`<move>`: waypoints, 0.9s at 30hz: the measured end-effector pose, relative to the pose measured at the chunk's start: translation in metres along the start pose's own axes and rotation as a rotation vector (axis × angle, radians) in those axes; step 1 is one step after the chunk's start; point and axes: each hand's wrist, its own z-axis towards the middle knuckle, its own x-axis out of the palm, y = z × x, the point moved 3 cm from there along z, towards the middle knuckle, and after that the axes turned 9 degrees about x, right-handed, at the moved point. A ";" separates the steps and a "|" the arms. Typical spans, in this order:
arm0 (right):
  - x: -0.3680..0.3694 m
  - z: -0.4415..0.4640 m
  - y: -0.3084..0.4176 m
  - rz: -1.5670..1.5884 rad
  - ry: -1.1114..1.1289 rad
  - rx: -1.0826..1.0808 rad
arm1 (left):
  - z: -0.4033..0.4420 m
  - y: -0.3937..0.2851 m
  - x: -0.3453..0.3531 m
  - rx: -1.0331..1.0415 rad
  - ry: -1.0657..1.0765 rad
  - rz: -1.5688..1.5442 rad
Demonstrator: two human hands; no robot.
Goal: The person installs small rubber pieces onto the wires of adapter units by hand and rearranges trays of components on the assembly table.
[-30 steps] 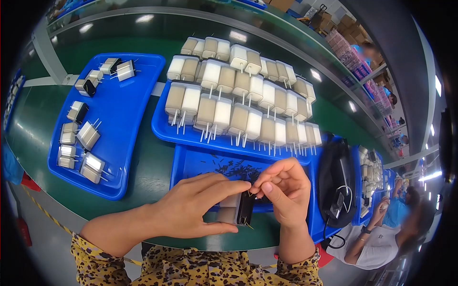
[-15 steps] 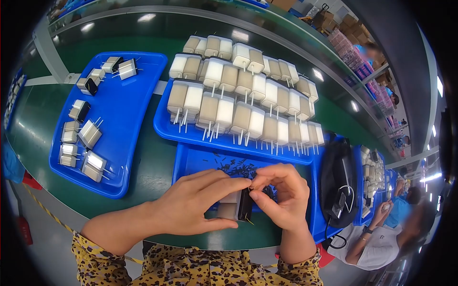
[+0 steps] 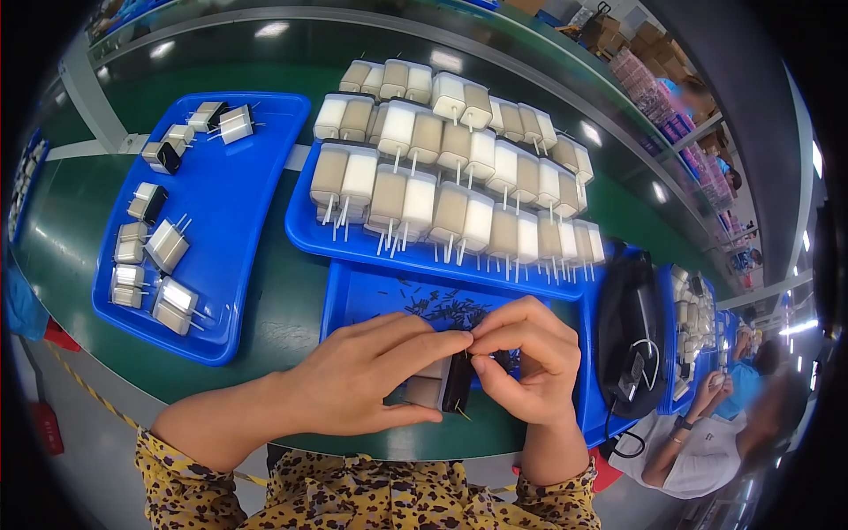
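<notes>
In the head view, my left hand [image 3: 367, 371] is closed around a small beige block with a black end face [image 3: 456, 389], thumb below and fingers over the top. A thin wire lead sticks out low on the black face. My right hand [image 3: 534, 358] pinches with thumb and forefinger at the upper corner of that face, touching my left fingertip. Whatever lies in the pinch is too small to make out. Just behind my hands, many short black sleeve-like pieces [image 3: 450, 311] lie in a blue tray [image 3: 353, 281], partly hidden by my fingers.
Behind, stacked beige and white blocks with pale leads [image 3: 415, 190] fill another blue tray [image 3: 305, 231]. A left tray [image 3: 216, 256] holds several similar blocks. At right are a black pouch-like item with a cable [image 3: 625, 336], more filled trays [image 3: 687, 327], and a seated person [image 3: 698, 455].
My right hand has shifted slightly right and up, its fingers still pinched at the block's corner. The left hand keeps its hold, and the view has moved a little.
</notes>
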 end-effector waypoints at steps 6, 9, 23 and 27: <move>-0.001 0.000 0.001 0.010 0.005 -0.015 | 0.000 -0.001 0.001 -0.014 0.019 0.011; -0.002 0.000 0.001 -0.022 0.005 -0.021 | 0.001 -0.001 0.000 0.002 -0.004 -0.006; 0.005 -0.008 0.011 -0.314 -0.132 -0.166 | 0.000 -0.001 0.006 0.089 -0.117 -0.042; -0.003 -0.003 0.010 -0.190 -0.023 -0.247 | -0.001 -0.003 0.004 0.020 -0.132 -0.070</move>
